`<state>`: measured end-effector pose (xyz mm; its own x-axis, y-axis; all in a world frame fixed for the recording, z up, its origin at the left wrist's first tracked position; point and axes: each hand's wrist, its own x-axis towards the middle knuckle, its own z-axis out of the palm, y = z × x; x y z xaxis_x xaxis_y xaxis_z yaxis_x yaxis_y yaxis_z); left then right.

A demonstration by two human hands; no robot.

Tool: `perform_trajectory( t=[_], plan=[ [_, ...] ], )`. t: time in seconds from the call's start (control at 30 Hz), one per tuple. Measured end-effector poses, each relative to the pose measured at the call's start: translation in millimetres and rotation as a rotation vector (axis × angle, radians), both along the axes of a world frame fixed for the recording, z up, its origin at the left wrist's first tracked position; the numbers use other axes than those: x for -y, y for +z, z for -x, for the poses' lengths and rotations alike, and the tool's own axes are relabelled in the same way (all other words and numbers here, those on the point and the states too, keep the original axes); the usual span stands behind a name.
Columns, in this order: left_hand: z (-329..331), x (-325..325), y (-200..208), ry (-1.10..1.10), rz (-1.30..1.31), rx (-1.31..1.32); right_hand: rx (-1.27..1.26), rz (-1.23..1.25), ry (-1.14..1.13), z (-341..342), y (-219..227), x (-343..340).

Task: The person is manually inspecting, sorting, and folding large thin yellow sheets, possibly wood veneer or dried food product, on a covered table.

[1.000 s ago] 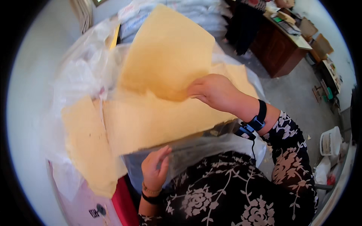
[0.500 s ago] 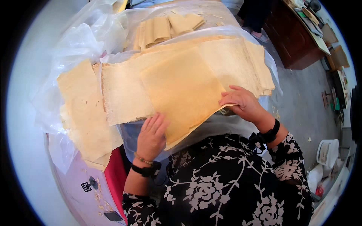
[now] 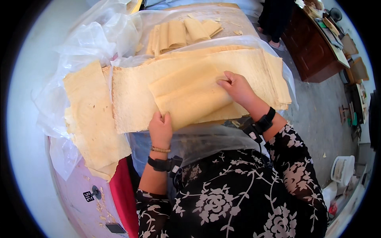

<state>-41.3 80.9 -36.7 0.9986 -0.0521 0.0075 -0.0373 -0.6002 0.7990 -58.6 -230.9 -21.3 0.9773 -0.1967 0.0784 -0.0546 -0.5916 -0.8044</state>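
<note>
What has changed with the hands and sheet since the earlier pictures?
The thin paper-like tan sheet came down and now bends over itself; the right hand still holds it. The left hand, empty at first, now holds it too. The wide pale-tan sheet stack stayed.

Left hand and right hand grip a thin, tan, bent sheet between them; a pale-yellow, layered sheet stack lies beneath.

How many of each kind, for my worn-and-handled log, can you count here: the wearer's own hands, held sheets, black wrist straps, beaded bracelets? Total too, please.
Own hands: 2, left hand and right hand
Held sheet: 1 visible
Black wrist straps: 2
Beaded bracelet: 1
Total: 6
</note>
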Motion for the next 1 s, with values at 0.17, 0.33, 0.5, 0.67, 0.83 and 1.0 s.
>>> perform_trajectory(
  t=[0.17,0.33,0.5,0.67,0.83,1.0],
  plan=[
    [3,6,-4,0.094,-0.09,0.065,-0.1,0.239,-0.116,-7,26,-24],
    [1,9,2,0.068,-0.148,0.054,0.476,0.824,0.438,17,25,-36],
    [11,13,13,0.138,-0.43,0.183,0.253,0.771,0.576,30,23,-32],
    [12,33,72,-0.273,-0.835,0.853,0.224,0.631,0.621,11,30,-4],
    [-12,-13,53,-0.731,-0.259,0.393,-0.176,0.483,0.569,24,80,20],
    [-20,-14,41,-0.473,0.202,-0.29,-0.353,-0.43,0.299,34,55,49]
  ],
)
